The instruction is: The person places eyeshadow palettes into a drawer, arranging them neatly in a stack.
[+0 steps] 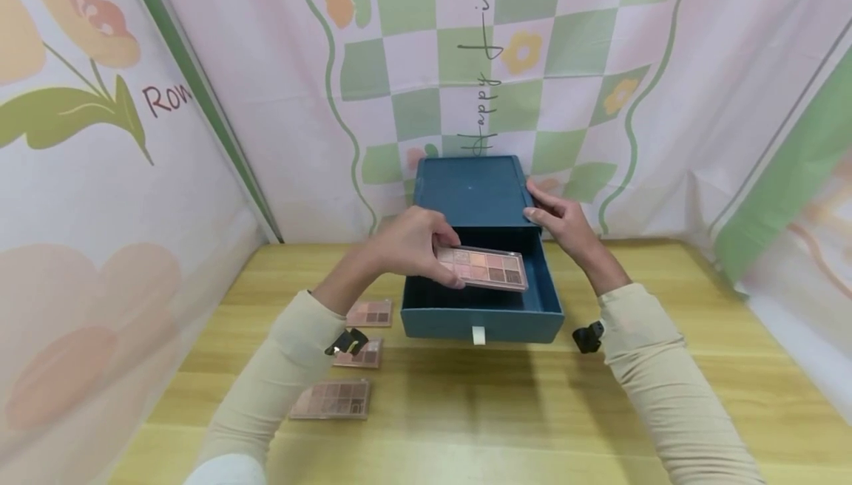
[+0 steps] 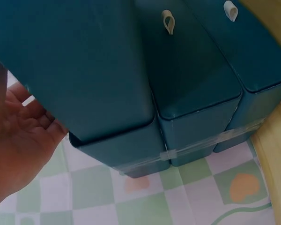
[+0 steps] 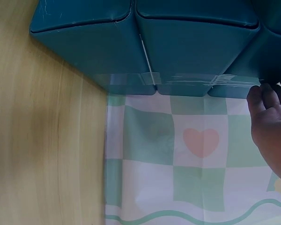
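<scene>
My left hand (image 1: 416,241) pinches an eyeshadow palette (image 1: 489,269) with a clear lid between thumb and fingers. The palette is tilted, above the pulled-out top drawer (image 1: 482,326) of a dark blue drawer box (image 1: 469,189). My right hand (image 1: 566,225) rests against the upper right side of the box, thumb at its top edge. In the left wrist view the left hand (image 2: 25,136) shows beside the drawer (image 2: 84,65), its palette hidden. The right wrist view catches the right hand (image 3: 274,122) at the box's side, fingertips partly out of frame.
On the wooden table (image 1: 479,426), left of the box, lie three more palettes: a far one (image 1: 373,313), a middle one (image 1: 364,354) and a near one (image 1: 333,400). Patterned cloth (image 1: 466,49) hangs behind. Lower drawers (image 2: 192,61) have white pull loops; clear tape (image 3: 187,79) crosses the box.
</scene>
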`<move>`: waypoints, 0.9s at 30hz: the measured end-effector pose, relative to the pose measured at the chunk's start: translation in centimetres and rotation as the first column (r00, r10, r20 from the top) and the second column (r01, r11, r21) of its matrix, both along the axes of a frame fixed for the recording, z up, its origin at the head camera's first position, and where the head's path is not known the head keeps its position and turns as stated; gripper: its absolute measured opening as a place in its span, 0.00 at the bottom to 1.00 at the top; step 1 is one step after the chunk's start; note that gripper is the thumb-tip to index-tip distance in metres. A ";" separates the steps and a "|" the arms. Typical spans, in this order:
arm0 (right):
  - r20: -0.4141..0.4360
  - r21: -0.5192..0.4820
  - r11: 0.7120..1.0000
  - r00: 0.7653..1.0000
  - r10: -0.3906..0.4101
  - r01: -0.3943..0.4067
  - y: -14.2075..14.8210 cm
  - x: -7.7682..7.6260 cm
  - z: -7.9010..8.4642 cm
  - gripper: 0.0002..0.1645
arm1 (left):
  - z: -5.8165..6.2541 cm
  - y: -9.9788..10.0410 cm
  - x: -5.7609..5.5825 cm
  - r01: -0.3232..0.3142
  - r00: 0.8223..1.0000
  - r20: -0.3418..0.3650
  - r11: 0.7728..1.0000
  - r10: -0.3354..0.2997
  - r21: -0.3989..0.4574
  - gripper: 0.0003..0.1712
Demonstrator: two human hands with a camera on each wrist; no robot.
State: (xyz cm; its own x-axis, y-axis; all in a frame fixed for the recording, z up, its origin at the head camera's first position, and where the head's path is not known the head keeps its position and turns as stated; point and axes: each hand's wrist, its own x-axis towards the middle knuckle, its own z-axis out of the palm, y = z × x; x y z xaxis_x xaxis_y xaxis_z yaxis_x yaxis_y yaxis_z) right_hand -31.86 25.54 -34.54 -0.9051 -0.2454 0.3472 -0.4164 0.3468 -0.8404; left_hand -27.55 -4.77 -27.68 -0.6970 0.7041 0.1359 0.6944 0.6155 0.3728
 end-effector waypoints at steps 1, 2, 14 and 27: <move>0.000 0.000 1.000 1.000 0.001 -0.001 0.0 0.0 0.0 0.36 | 0.0 0.1 0.0 0.001 1.000 0.000 1.000 -0.001 -0.008 0.32; 0.000 -0.002 1.000 1.000 0.002 -0.002 0.0 0.0 0.0 0.36 | 0.0 0.3 0.1 0.004 1.000 0.001 1.000 -0.004 -0.015 0.32; 0.015 -0.016 1.000 1.000 0.013 -0.013 0.0 0.2 0.1 0.36 | -0.3 1.9 0.3 0.032 0.999 -0.012 0.995 -0.034 -0.094 0.32; 0.016 -0.019 1.000 1.000 0.020 -0.020 0.0 0.3 0.0 0.36 | -0.8 3.2 0.8 0.016 0.999 -0.042 0.984 -0.024 -0.177 0.34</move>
State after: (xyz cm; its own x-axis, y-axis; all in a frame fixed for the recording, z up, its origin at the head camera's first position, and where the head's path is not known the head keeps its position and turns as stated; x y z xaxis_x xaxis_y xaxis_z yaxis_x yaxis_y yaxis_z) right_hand -31.61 25.56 -34.53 -0.9058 -0.2569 0.3370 -0.4091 0.3228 -0.8535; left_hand -26.74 -1.61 -28.45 -0.6788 0.7334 0.0383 0.7204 0.6548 0.2289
